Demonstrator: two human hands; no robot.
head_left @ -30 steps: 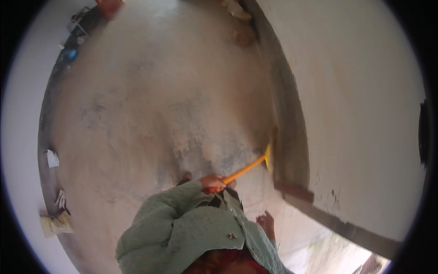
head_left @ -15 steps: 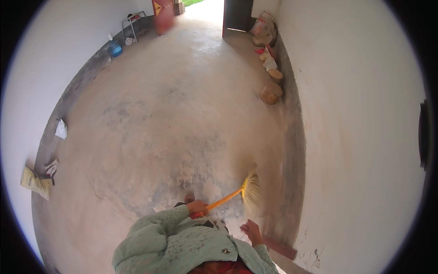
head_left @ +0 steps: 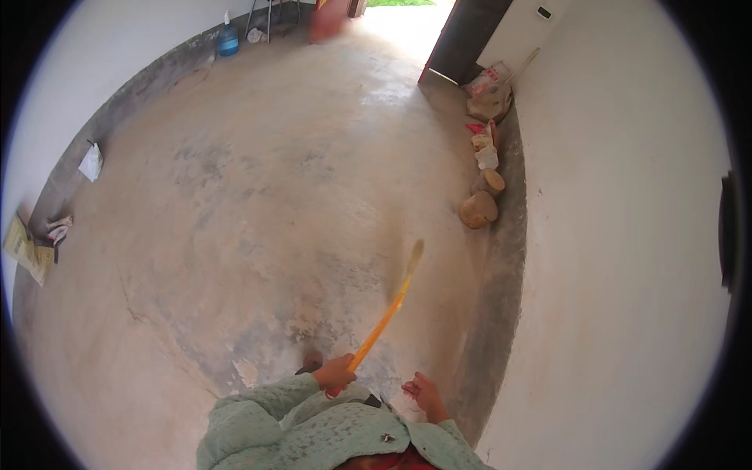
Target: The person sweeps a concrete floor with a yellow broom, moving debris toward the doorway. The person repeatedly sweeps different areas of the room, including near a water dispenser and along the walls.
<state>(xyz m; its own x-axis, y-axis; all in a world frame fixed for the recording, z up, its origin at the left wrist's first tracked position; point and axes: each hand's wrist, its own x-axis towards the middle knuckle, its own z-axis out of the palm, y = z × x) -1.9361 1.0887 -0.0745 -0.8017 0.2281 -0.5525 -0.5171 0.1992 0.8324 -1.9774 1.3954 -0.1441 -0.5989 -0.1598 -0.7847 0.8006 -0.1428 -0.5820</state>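
Note:
My left hand [head_left: 334, 372] is wrapped round the lower end of a broom's orange handle [head_left: 376, 335], in front of my body. The broom slants up and to the right, away from me. Its bristle head [head_left: 417, 254] shows narrow, edge-on and a little blurred, so I cannot tell whether it touches the floor. To the right of the handle, my right hand [head_left: 427, 395] hangs near my waist with loosely curled fingers slightly apart; nothing shows in it. A dark shoe [head_left: 310, 362] peeks out beside my left hand.
Concrete floor [head_left: 258, 211] stretches toward an open doorway [head_left: 403, 27]. Along the right wall stand round wooden stumps [head_left: 478, 210], bags and a sack [head_left: 490, 102]. By the left wall are a blue water jug [head_left: 227, 41], a white bag [head_left: 92, 162] and a yellowish sack [head_left: 30, 252].
The broom has swung from the right to point farther forward, its bristles turning from a wide fan to edge-on. My view has shifted, and my left hand still grips the handle.

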